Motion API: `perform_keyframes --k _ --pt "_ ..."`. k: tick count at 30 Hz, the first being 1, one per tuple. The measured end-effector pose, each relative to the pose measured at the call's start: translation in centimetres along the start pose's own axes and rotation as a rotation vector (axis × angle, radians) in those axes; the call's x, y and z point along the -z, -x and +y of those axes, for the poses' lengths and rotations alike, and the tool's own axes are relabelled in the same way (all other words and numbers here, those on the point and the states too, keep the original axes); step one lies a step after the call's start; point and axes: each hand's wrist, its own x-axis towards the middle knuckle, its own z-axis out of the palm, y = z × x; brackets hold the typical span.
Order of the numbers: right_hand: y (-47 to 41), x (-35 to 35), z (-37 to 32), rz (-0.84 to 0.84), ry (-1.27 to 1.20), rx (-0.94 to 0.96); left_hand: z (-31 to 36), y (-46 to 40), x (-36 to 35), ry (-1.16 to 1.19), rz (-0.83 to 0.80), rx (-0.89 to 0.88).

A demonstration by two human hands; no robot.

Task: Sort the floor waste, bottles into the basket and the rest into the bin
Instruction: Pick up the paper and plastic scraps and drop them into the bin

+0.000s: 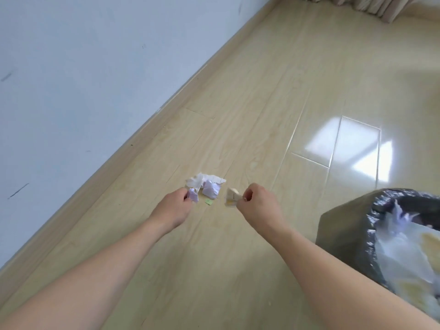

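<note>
A glossy floor of pale wood-look planks (238,103) fills the view, meeting a light grey-blue wall (71,67) along a beige skirting board (152,120); window light glares on the planks beyond the bin. The dark round bin lined with a black plastic bag (345,225) stands on the floor, with white and yellowish crumpled waste already inside it. Well apart from the bin, toward the wall, lies a small heap of crumpled white paper scraps (207,184) with a tiny green scrap (209,202) just beside it. The left hand (173,208) pinches a crumpled pale lilac paper wad (193,196) at the heap's edge. The right hand (258,202), between heap and bin, grips a tan crumpled wrapper (231,197) in curled fingers.
</note>
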Motion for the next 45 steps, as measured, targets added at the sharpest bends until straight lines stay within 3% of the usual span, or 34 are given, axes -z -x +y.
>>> perform_keyframes --k 5,9,13,17,19,22,26,30,33,36,40,45 --pt "4.0 12.2 0.6 0.286 0.005 0.065 12.0 1.7 -1.0 0.141 -0.089 -0.256" --pt "9.2 20.9 5.6 0.421 0.058 -0.029 24.1 6.6 -3.9 0.027 -0.216 -0.595" --pt "14.2 25.7 12.1 0.442 0.091 -0.206 32.1 12.1 -8.4 -0.341 -0.287 -0.878" --pt "16.5 25.0 16.2 0.11 0.305 -0.309 32.6 14.7 -12.6 -1.064 -0.276 -1.075" --pt "16.9 24.6 17.0 0.138 0.339 -0.28 32.3 14.7 -12.6 -1.063 -0.224 -1.074" --pt "16.4 24.4 15.9 0.308 0.352 -0.188 31.7 12.7 -9.9 -0.825 -0.084 -1.028" --pt "14.0 22.4 11.4 0.384 0.305 0.027 27.7 8.0 -4.3 -0.648 0.001 -0.686" --pt "10.8 17.8 6.5 0.301 0.239 0.184 20.4 3.6 0.6 -0.584 -0.004 -0.407" --pt "7.7 12.5 3.9 0.16 0.213 0.225 13.9 1.4 2.8 -0.66 -0.018 -0.278" --pt "4.8 6.9 2.6 0.027 0.204 0.177 8.5 -0.8 3.0 -0.739 -0.05 -0.27" --pt "1.2 0.0 2.1 -0.134 0.198 0.107 4.1 -3.8 0.9 -0.861 -0.024 -0.43" --pt "-2.3 -5.8 1.8 -0.209 0.2 0.103 1.1 -6.4 -2.0 -1.004 0.042 -0.589"
